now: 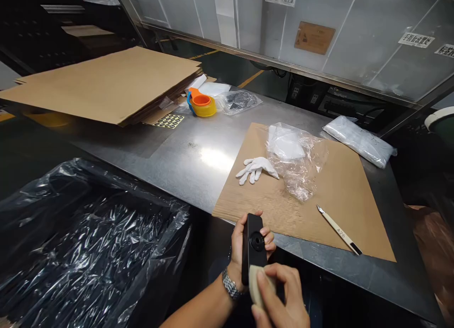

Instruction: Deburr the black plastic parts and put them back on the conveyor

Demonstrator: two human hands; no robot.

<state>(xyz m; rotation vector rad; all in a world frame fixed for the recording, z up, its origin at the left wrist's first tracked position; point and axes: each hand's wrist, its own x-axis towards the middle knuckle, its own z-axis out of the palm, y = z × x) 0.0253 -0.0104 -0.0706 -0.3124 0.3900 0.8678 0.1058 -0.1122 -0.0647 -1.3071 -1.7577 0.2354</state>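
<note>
Your left hand (244,245) has its grip clamped around a black rectangular part (253,246) with a round hole, held upright just off the near edge of the table (184,153). Your right hand (280,295) pinches a beige pad (256,281) against the part's lower end. On the cardboard sheet (336,195) beyond: white gloves (256,168), a clear plastic bag (296,158), a craft knife (338,229). Black bin liner (85,243) sits to your left.

We read "A26" on the white handle of the craft knife (338,231). Chinese characters on the white labels (415,39) on the panel are too small to read.
</note>
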